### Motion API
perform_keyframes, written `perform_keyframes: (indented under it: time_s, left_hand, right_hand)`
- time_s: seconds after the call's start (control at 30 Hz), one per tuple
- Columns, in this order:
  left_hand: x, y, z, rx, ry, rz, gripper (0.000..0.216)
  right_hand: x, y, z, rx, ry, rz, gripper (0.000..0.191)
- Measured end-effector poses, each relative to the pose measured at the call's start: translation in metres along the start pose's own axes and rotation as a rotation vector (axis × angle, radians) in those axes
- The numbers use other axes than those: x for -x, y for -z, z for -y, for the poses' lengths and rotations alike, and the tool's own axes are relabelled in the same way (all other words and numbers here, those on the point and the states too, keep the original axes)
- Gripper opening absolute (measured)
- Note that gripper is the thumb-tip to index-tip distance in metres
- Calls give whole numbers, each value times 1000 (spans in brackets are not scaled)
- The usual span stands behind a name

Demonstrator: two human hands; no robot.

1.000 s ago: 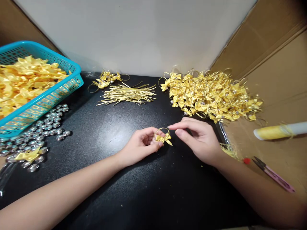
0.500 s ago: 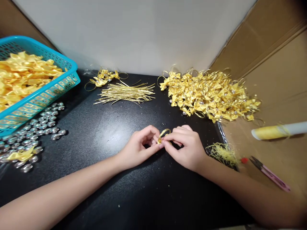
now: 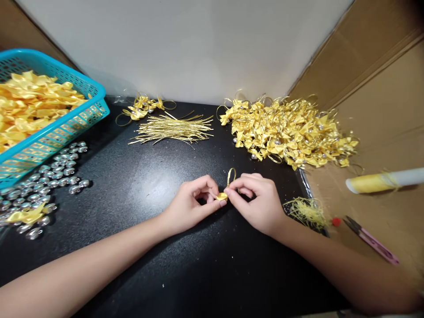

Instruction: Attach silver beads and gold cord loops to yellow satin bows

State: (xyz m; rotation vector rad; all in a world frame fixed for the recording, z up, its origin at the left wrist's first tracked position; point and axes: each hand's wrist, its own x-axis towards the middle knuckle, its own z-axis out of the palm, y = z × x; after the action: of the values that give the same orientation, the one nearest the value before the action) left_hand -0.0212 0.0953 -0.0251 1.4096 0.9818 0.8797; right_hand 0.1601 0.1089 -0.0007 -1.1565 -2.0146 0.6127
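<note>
Near the middle of the black table, my left hand (image 3: 197, 201) pinches a small yellow ribbon bow (image 3: 221, 196) between thumb and fingertips. My right hand (image 3: 256, 201) meets it from the right, closed on a gold cord loop (image 3: 232, 176) that stands up above the fingertips. The two hands nearly touch where bow and cord come together. Fingers cover most of the bow, and I cannot make out how the cord joins it.
A blue basket (image 3: 56, 126) of yellow bows stands left, beside silver bells (image 3: 43, 181). Cut gold cords (image 3: 174, 128) lie behind my hands. Finished bows with loops (image 3: 288, 130) are heaped at back right. Right are yellow thread scraps (image 3: 306, 212), pink snips (image 3: 372, 243) and a thread-wound tube (image 3: 380, 180).
The gold cord loop has turned more upright and risen slightly. More of the yellow bow shows between my fingertips. Both hands stay in nearly the same place.
</note>
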Motion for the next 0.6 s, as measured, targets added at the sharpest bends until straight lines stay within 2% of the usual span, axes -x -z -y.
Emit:
perform_keyframes:
  time_s: [0.1, 0.23, 0.3, 0.33, 0.43, 0.5, 0.6]
  left_hand:
    - [-1, -1, -2, 27, 22, -20, 25]
    - [-2, 0, -3, 38, 20, -23, 23]
    - [-2, 1, -3, 75, 19, -18, 22]
    - [-2, 1, -3, 104, 18, -16, 22]
    - [-3, 3, -3, 200, 32, -31, 24]
    - [-4, 3, -4, 241, 43, -49, 25]
    - [-4, 3, -3, 259, 44, -75, 25]
  right_hand:
    - [-4, 2, -2, -78, -108, -19, 15]
    - [-5, 2, -3, -130, -140, 9, 15]
    - [-5, 4, -3, -186, -132, 50, 8]
    - [-5, 5, -4, -228, -120, 69, 6]
    - [-5, 14, -6, -423, -56, 82, 23]
    - [-7, 22, -8, -566, 17, 117, 19]
    - [-13, 35, -7, -661, 176, 302, 20]
